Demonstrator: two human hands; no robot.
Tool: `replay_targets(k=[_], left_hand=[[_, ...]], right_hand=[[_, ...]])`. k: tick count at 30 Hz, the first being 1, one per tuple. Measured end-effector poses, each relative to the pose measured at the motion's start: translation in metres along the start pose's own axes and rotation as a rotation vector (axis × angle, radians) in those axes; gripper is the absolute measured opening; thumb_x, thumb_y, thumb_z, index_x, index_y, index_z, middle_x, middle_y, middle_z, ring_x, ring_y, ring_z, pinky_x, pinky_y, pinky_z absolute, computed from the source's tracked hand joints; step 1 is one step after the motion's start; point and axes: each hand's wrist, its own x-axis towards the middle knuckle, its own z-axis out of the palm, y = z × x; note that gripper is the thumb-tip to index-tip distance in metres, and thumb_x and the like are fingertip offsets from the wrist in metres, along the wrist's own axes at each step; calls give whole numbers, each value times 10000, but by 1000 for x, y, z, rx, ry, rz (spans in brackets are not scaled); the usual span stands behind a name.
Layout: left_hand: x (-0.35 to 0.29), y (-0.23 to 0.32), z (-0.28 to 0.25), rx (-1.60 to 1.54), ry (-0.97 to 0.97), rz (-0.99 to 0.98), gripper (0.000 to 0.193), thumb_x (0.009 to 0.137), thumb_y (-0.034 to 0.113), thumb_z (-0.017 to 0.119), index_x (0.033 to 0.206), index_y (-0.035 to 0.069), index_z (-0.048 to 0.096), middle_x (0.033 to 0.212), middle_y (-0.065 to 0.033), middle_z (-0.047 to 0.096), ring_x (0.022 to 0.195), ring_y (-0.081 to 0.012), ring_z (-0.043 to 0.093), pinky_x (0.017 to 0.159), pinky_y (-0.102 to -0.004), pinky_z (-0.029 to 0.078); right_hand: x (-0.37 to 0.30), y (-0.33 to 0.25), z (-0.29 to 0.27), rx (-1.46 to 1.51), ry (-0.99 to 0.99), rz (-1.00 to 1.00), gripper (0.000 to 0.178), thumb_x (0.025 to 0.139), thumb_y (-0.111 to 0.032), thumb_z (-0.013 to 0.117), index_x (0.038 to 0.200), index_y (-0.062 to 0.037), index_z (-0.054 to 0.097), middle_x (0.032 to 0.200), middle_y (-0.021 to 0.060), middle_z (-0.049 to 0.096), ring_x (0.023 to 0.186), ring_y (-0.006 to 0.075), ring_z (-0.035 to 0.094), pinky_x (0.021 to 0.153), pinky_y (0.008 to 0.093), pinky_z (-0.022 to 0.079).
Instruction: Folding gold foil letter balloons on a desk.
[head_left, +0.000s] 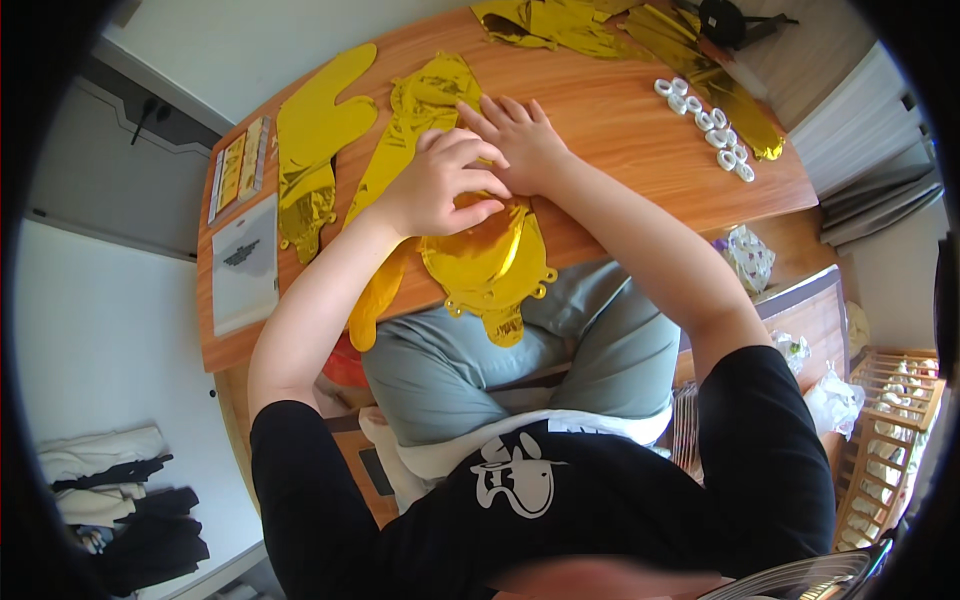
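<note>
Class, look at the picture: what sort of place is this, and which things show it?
Probably a room at home: a wooden table strewn with gold foil balloons, folded clothes on the floor, and a wooden slatted crib.

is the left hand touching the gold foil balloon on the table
Touching. The head view shows the left hand pressed flat on the gold foil balloon, fingers curled over its top edge with no gap, beside the right hand.

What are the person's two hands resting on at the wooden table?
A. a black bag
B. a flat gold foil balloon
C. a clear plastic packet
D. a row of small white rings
B: the left hand and the right hand both press on a gold foil balloon at the near table edge, while the small white rings lie apart to the right.
</note>
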Motion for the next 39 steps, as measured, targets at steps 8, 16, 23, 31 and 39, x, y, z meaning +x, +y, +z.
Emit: replay_targets(k=[8,16,23,31,39], left_hand=[[-13,18,15,93,-69,-35,362,838,369,800,1170,222,794,1520,7,507,1375,-287,404,1146,-476,316],[-5,28,20,68,-68,-32,317,882,436,761,1130,244,807,1592,23,453,1456,-292,345,1187,-493,272],[-7,42,21,10,-43,-38,291,886,406,764,1143,275,807,1587,18,462,1465,-310,344,1189,-514,268],[-47,32,-36,11,-59,-246,461,882,145,765,1324,275,744,1442,-17,588,1366,-272,458,1187,-418,344],[-86,42,-31,39,-219,-421,406,877,329,795,1282,326,766,1463,5,574,1389,-265,420,1194,-442,300]], right_hand=[[3,-1,-3,-45,-12,3,943,971,-589,565,1696,-190,113,1708,175,262,1576,369,247,1241,593,227],[2,-3,-4,-15,-47,20,898,994,-591,501,1698,-199,104,1717,178,237,1582,369,231,1249,590,212],[3,-2,-2,7,-18,28,889,997,-613,481,1696,-202,117,1715,179,243,1576,367,245,1253,584,206],[3,2,8,83,164,40,974,939,-827,398,1661,-184,274,1663,193,349,1539,364,313,1228,575,234],[0,-8,0,97,136,62,950,944,-796,447,1655,-189,281,1660,180,357,1544,359,310,1253,576,218]])
